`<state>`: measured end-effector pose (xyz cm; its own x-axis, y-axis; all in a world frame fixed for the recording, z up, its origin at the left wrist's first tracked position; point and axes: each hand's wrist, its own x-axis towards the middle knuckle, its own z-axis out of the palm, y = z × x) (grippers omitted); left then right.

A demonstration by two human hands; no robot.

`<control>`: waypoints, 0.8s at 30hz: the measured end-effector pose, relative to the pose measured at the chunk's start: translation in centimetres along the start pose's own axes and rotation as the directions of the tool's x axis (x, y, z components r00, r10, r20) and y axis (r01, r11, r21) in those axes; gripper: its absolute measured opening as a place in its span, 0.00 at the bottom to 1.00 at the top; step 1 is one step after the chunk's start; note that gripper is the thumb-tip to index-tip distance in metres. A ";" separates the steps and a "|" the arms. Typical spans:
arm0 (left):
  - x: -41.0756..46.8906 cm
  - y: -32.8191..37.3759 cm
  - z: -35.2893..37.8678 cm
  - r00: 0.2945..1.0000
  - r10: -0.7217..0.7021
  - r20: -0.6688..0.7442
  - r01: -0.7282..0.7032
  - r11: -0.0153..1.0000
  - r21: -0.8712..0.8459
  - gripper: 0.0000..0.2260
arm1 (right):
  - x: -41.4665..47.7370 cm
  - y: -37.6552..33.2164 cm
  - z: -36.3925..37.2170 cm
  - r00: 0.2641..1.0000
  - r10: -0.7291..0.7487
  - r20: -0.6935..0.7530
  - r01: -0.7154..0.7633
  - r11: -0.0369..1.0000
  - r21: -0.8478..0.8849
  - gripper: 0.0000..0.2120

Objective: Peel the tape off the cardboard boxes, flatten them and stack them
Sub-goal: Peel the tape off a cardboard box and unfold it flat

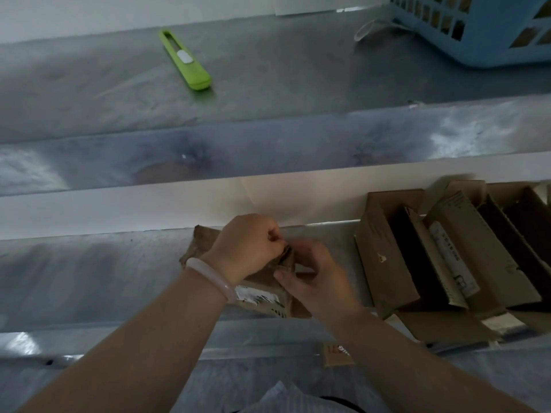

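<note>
Between both hands (pixel 280 257), pinched cardboard box (pixel 265 296) on table (pixel 89 269)

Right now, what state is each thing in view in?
Cardboard box: crumpled, held by both hands.
Left hand: pinching its top edge.
Right hand: gripping it, blurred.
Green knife: lying flat, untouched.
Box pile: opened, leaning together.
Blue basket: upright.

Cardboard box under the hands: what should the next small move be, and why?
Probably pull the pinched edge away with the left hand while the right hand braces the cardboard box. Both hands grip its raised edge, so a peel seems underway, though blur hides the tape itself. The green cutter lies far off, likely unneeded.
</note>
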<state>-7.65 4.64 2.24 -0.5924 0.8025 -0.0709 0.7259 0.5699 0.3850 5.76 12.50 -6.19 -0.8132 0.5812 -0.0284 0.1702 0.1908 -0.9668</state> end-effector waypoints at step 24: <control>-1.2 -2.0 0.7 0.896 -0.309 -0.318 0.146 0.883 -0.445 0.06 | -0.1 0.0 0.0 0.981 -0.183 -0.062 0.165 0.962 -0.219 0.18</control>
<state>-8.14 2.69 0.91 -0.8662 0.4873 0.1105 0.3993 0.5421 0.7394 5.84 12.46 -6.17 -0.7942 0.5849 0.1645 0.1515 0.4528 -0.8787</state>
